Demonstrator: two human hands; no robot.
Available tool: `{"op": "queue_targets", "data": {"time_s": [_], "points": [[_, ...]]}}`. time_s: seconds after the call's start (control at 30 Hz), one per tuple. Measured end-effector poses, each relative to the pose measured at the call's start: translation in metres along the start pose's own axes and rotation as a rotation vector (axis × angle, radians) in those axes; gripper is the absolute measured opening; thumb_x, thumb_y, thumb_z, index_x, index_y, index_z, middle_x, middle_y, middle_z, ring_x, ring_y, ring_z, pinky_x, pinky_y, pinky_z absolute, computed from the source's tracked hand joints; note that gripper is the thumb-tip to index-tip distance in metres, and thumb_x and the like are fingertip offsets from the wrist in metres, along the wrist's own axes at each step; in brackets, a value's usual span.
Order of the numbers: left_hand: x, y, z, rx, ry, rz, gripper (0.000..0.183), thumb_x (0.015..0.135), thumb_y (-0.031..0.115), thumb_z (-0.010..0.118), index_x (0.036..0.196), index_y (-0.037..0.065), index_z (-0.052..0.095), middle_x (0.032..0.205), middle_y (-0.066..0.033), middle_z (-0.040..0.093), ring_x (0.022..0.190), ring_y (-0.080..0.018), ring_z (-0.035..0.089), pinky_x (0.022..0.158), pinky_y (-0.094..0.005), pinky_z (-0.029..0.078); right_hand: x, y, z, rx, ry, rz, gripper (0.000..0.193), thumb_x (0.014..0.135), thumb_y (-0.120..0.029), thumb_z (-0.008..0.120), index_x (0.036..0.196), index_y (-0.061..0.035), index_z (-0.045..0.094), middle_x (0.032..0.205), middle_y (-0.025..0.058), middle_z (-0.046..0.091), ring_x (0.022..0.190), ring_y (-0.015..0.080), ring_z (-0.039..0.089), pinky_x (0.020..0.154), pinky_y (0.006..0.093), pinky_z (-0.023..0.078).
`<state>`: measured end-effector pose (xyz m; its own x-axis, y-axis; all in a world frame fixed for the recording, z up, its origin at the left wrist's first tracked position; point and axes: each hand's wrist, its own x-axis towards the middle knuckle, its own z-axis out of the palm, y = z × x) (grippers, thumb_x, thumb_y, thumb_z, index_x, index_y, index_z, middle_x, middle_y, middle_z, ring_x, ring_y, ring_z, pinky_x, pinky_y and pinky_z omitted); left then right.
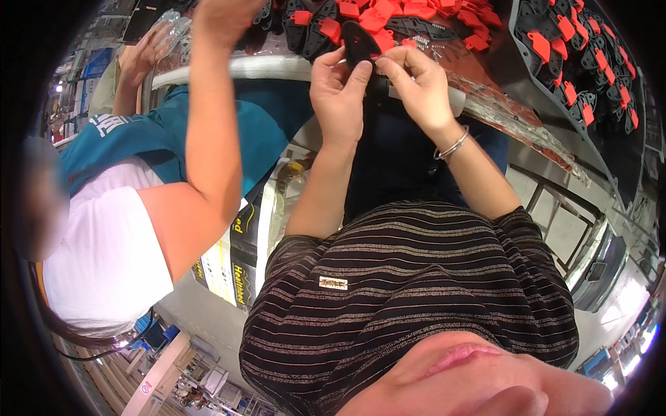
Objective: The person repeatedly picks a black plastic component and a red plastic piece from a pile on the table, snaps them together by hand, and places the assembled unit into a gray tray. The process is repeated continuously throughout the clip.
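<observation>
Above the table's near edge, my left hand (338, 93) grips a black, leaf-shaped plastic piece (358, 43) between thumb and fingers. The piece stands tilted up and has a small hole in its face. At its right side is my right hand (421, 87), thumb and forefinger pinched together by the edge of the piece. Whatever those fingertips hold is too small or too hidden to make out. Red plastic tabs (378, 15) lie in a heap just beyond my hands, with black pieces (305, 35) carrying red tabs to the left.
A black tray (517, 52) full of black pieces with red tabs stands at the right. Small metal parts (436, 50) lie on the reddish tabletop (485, 93). Close on my left sits a co-worker, whose blurred arm (211, 132) reaches over the table.
</observation>
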<state>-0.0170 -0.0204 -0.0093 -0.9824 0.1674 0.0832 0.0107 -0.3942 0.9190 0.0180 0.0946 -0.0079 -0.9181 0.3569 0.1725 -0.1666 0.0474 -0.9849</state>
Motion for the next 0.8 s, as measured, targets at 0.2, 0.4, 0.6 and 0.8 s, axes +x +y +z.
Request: {"op": "queue_targets", "data": {"time_s": [0.2, 0.4, 0.6, 0.8], "points": [[0.006, 0.007, 0.0, -0.136, 0.032, -0.147, 0.031, 0.089, 0.004, 0.058, 0.113, 0.0, 0.039, 0.094, -0.0122, 0.062, 0.077, -0.0181, 0.066, 0.057, -0.0217, 0.052, 0.064, -0.029, -0.009, -0.715, -0.001, -0.012, 0.019, 0.089, -0.017, 0.06, 0.099, -0.0018, 0.066, 0.079, 0.0023, 0.062, 0.071, 0.0066, 0.057, 0.063, 0.0223, 0.044], [0.009, 0.004, 0.003, -0.19, -0.022, -0.152, 0.031, 0.09, 0.005, 0.056, 0.113, -0.002, 0.035, 0.097, -0.0174, 0.062, 0.08, -0.0236, 0.068, 0.06, -0.0256, 0.055, 0.1, 0.001, -0.015, -0.839, -0.003, -0.32, 0.041, 0.074, -0.016, 0.07, 0.109, 0.0006, 0.055, 0.094, 0.0193, 0.059, 0.086, 0.0338, 0.059, 0.08, 0.0353, 0.049], [0.005, 0.005, 0.003, -0.274, 0.022, -0.274, 0.025, 0.092, 0.008, 0.053, 0.111, -0.001, 0.04, 0.098, -0.0167, 0.062, 0.085, -0.0238, 0.066, 0.062, -0.0274, 0.056, 0.054, -0.014, -0.046, -0.371, -0.171, -0.383, 0.023, 0.087, -0.012, 0.059, 0.108, -0.0033, 0.061, 0.098, 0.0053, 0.061, 0.083, 0.0117, 0.056, 0.074, 0.0262, 0.045], [0.003, -0.002, 0.013, -0.363, -0.069, -0.311, 0.031, 0.092, 0.008, 0.054, 0.114, 0.001, 0.034, 0.095, -0.0167, 0.062, 0.084, -0.0225, 0.066, 0.064, -0.0298, 0.057, 0.021, -0.001, -0.069, 0.335, -0.128, 0.077, 0.025, 0.09, -0.005, 0.053, 0.115, 0.0004, 0.057, 0.108, 0.0038, 0.06, 0.082, 0.0087, 0.054, 0.076, 0.0209, 0.044]]}}
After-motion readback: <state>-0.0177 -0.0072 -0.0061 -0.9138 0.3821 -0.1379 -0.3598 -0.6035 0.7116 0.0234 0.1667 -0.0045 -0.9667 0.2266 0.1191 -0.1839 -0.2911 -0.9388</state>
